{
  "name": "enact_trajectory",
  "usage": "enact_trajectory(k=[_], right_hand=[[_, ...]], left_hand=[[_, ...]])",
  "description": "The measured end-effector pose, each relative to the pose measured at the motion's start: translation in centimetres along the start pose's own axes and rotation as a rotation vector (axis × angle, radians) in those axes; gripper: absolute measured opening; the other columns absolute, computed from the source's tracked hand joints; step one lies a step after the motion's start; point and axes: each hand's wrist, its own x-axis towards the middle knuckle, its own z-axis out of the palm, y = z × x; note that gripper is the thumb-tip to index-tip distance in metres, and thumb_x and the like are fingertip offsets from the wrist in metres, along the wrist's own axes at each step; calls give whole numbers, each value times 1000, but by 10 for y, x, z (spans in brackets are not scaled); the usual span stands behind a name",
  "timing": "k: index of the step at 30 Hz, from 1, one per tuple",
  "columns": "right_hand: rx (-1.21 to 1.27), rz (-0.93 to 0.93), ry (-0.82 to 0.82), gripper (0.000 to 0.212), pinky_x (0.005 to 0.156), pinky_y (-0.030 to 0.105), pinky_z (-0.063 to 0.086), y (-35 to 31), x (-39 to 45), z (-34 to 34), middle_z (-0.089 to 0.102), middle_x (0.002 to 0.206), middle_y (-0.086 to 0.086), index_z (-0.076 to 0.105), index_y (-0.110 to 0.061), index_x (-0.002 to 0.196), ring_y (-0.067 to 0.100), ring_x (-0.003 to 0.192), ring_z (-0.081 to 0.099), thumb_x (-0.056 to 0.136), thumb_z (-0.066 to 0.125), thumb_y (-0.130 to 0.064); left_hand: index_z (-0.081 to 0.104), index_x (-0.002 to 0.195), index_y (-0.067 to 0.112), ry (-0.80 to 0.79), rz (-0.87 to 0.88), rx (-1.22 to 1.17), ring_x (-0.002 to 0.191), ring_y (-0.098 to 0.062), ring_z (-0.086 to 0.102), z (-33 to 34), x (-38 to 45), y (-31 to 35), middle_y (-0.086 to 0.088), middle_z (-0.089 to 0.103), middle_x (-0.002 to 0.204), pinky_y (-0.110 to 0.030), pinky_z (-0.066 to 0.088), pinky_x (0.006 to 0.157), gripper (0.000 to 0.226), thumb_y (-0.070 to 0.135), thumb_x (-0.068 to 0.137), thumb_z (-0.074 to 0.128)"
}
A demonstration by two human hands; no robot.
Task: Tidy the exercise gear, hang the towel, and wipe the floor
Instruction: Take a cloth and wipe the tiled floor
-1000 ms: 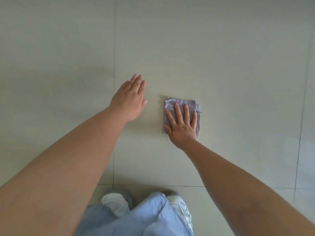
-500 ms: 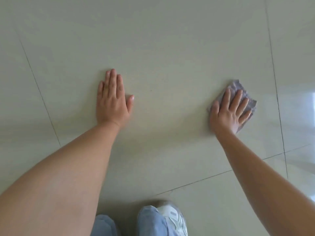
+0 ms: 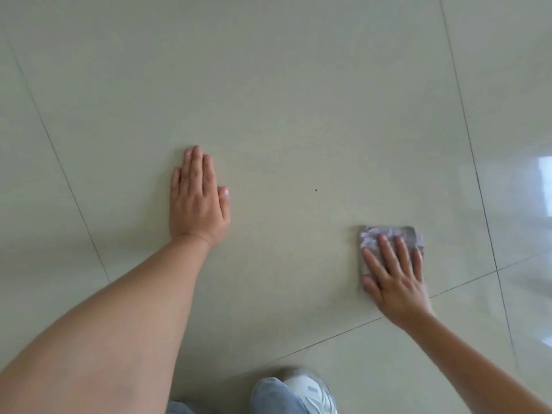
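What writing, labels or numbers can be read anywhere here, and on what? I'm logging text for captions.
None: no readable text in this view.
The cloth under the right hand shows only a mottled pattern, no label.
The shoe has pale markings, too blurred to read as a brand.
The floor bears only tile joints, a small dark speck and a window glare; the left hand rests on it bare.

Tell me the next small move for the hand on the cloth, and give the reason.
Probably slide the right hand, pressed flat on the folded grey cloth, left and a little forward across the tile to the small dark speck. That speck lies on the floor between the cloth and the left hand, which rests flat as a brace, so the path looks unobstructed.
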Motion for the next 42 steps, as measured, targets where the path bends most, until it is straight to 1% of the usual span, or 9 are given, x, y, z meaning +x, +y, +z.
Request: enact_trajectory(k=[5,10,15,18,25,31,35,37,42], right_hand=[[257,564,116,62,117,47,-11,11,117,-82,-12,158,4,4,-27,150,26,145,-13,93,15,-48],[152,150,140,56,114,51,-11,-85,177,-100,-7,159,4,7,-29,149,29,146,-10,98,23,-44],[38,-107,163,53,116,45,-2,-87,65,-17,44,144,8,38,-29,134,31,144,17,97,6,-49],[47,62,-2,66,115,32,-15,-32,8,-2,33,147,10,33,-24,138,15,144,-18,93,-3,-58],[293,627,150,55,116,47,-11,3,129,-94,-12,158,2,3,-28,149,25,145,-14,98,18,-41],[160,113,191,54,115,48,-13,-114,230,-137,-9,159,1,5,-32,149,29,145,-12,99,22,-43],[-18,-228,172,53,116,45,1,-121,160,-84,39,148,6,33,-32,140,32,140,25,96,10,-50],[-61,-155,118,57,112,45,7,-78,134,-75,50,140,10,37,-27,136,29,137,26,96,5,-52],[211,455,192,55,116,49,-9,-36,221,-148,-10,159,1,3,-30,149,25,145,-13,97,17,-41]], left_hand=[[51,122,-16,-5,-3,1,120,-46,51,2,-6,1,-33,51,130,-45,31,101,60,24,81,34],[47,126,-17,-22,-8,-12,126,-47,45,5,-3,-2,-33,45,135,-52,34,103,66,28,81,29],[53,118,-18,-36,9,-45,117,-50,52,-5,1,-2,-36,51,128,-57,42,94,63,27,78,33],[56,113,-17,1,63,-13,111,-50,56,-11,10,-5,-36,55,122,-56,47,89,57,26,80,37],[40,131,-16,-3,45,-8,133,-47,33,-14,52,-22,-34,35,142,-52,26,109,76,37,80,25],[53,118,-18,57,115,37,116,-50,53,-9,62,-29,-36,52,126,-40,22,100,63,29,79,36],[53,117,-19,48,132,39,114,-50,54,-12,62,-29,-38,53,125,-41,22,99,63,28,78,37],[54,117,-18,39,131,39,113,-50,55,-13,63,-28,-37,54,124,-41,23,98,64,29,77,37],[54,115,-18,21,131,53,112,-48,56,-13,64,-30,-36,56,122,-41,24,98,63,29,77,37]])
